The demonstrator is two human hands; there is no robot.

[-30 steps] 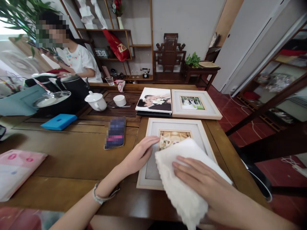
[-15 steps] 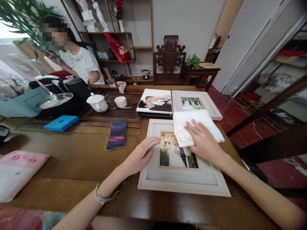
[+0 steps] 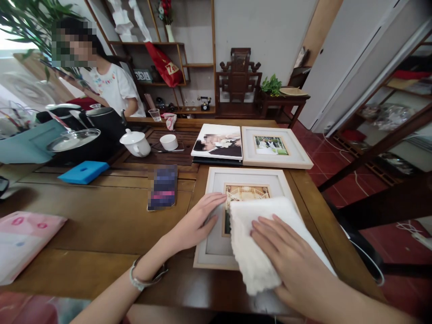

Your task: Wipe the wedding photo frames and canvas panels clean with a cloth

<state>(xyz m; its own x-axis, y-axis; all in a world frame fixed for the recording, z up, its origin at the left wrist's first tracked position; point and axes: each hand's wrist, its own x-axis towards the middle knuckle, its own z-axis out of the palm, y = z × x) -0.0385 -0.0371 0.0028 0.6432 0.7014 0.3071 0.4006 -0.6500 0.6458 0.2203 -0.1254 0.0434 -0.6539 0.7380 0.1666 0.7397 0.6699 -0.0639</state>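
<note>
A pale wooden picture frame (image 3: 216,180) with a wedding photo lies flat on the wooden table (image 3: 101,220) in front of me. My left hand (image 3: 197,220) rests flat on its left border, fingers stretched out. My right hand (image 3: 290,261) presses flat on a folded white cloth (image 3: 249,238) that covers the lower right of the frame's glass. Most of the photo is hidden under the cloth.
Behind lie a second frame (image 3: 297,155) and a photo album (image 3: 218,141). A phone (image 3: 163,186), a blue pad (image 3: 83,172), a teapot (image 3: 135,143), a cup (image 3: 168,141), kettles and a pink packet (image 3: 20,243) occupy the left. Another person (image 3: 111,85) sits far left.
My right hand has drawn the cloth back from the frame's far right corner down to its near right part. The left hand has stayed on the frame's left border.
</note>
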